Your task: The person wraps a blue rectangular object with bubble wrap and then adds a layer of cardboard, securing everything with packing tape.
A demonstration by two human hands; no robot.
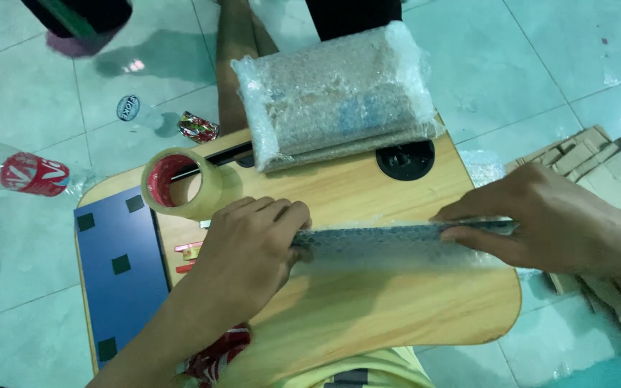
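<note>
Both my hands press on a long flat item wrapped in bubble wrap [389,244] that lies across a small wooden lap table [368,316]. My left hand [253,251] grips its left end with curled fingers. Holding its right end is my right hand [540,226], thumb under and fingers over the top edge. A roll of clear packing tape [181,183] stands just beyond my left hand. Farther back, a larger bubble-wrapped bundle [339,97] rests on the table's far edge.
A dark blue panel with black squares [120,269] lies on the table's left side. On the tiled floor are a plastic bottle with a red label [26,172], a bottle cap [129,108], a crumpled wrapper [198,127] and cardboard pieces [598,158] at the right. Someone's leg [237,43] is beyond the table.
</note>
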